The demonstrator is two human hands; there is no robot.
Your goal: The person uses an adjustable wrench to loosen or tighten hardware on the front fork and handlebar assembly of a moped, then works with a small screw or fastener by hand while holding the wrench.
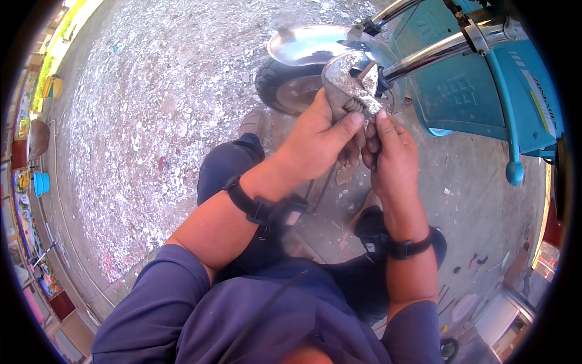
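Wrench: adjustable wrench (pixel 353 85), jaws set on the nut at the chrome bar (pixel 424 56) end
Left hand (pixel 315 139): clamped on its handle
Right hand (pixel 391 158): fingers closed at the handle, beside the left
Risk: loose jaws could slip, rounding the nut

wrench (pixel 350 82): bare metal, worn, dull grey with bright glints
fork tubes (pixel 424 56): chromed metal, glossy, smooth
mudguard (pixel 306 43): polished metal, mirror-like
tyre (pixel 271 82): black rubber, matt
body panels (pixel 461 91): teal painted sheet, smooth, semi-gloss
ground (pixel 157 103): rough gravel, pale
sleeves (pixel 163 303): blue cloth, matt
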